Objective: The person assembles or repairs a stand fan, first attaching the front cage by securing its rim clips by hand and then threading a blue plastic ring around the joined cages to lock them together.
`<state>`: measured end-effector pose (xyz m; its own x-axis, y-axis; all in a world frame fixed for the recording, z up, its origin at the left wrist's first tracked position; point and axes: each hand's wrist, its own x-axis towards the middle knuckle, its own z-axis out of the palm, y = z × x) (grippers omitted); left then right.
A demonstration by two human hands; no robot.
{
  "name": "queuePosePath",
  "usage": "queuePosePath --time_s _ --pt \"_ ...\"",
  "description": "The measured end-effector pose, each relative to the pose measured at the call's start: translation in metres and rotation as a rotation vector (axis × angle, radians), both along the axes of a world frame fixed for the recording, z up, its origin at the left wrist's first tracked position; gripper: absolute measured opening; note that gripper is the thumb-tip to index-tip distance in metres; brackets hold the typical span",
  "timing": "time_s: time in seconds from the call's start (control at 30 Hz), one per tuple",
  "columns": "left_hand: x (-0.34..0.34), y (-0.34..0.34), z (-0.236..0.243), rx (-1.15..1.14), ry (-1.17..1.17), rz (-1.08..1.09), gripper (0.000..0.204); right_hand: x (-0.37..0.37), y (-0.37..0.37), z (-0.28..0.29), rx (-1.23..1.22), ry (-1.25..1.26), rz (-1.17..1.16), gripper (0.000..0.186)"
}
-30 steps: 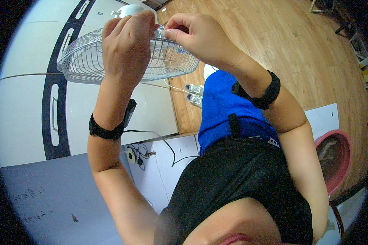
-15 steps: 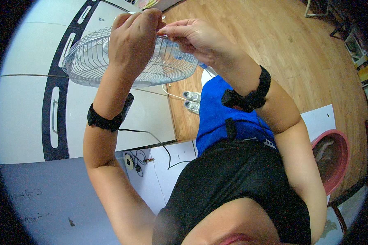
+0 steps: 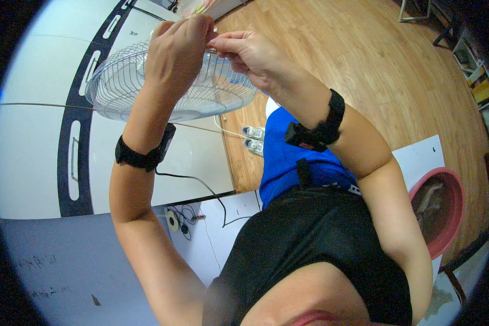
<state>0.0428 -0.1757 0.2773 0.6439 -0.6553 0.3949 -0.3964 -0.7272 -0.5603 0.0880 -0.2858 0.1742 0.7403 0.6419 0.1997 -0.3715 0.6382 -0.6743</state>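
Both my hands meet at the upper rim of an electric fan (image 3: 114, 87), whose round grey wire guard encloses pale blades. My left hand (image 3: 176, 51) is closed, back of the hand toward me, its fingertips curled out of sight at the rim. My right hand (image 3: 255, 57) pinches thumb against forefinger right beside it. Whatever small part sits between the fingertips is too hidden to name. The left hand and wrist cover part of the guard. Each forearm wears a black strap with a small black box.
White cabinets (image 3: 27, 141) with dark handle strips line the left. A pink basin (image 3: 452, 217) of murky water stands on the right, by a white sheet. White shoes (image 3: 254, 140) rest on the wooden floor, and a coiled cable (image 3: 185, 217) lies at lower left.
My right hand and forearm have shifted slightly left and down. The fan appears a little turned and moved in the view, while both hands stay together at its rim.
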Motion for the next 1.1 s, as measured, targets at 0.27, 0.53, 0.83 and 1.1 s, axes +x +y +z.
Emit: queuePosePath --time_s 0.27,0.53,0.83,1.1 --pt "0.010 -0.001 0.002 -0.071 0.044 0.165 0.015 0.004 0.010 -0.003 0.014 -0.156 -0.136 0.011" --pt "0.030 0.008 0.004 -0.093 0.110 0.208 0.015 0.009 0.019 0.008 0.075 0.028 -0.226 0.007" --pt "0.022 0.015 0.019 -0.420 0.197 0.192 0.027 0.015 0.024 0.016 0.008 -0.019 -0.132 0.006" --pt "0.011 0.022 0.037 -0.189 0.536 0.154 0.010 -0.002 0.025 0.009 0.100 0.011 -0.091 0.006"
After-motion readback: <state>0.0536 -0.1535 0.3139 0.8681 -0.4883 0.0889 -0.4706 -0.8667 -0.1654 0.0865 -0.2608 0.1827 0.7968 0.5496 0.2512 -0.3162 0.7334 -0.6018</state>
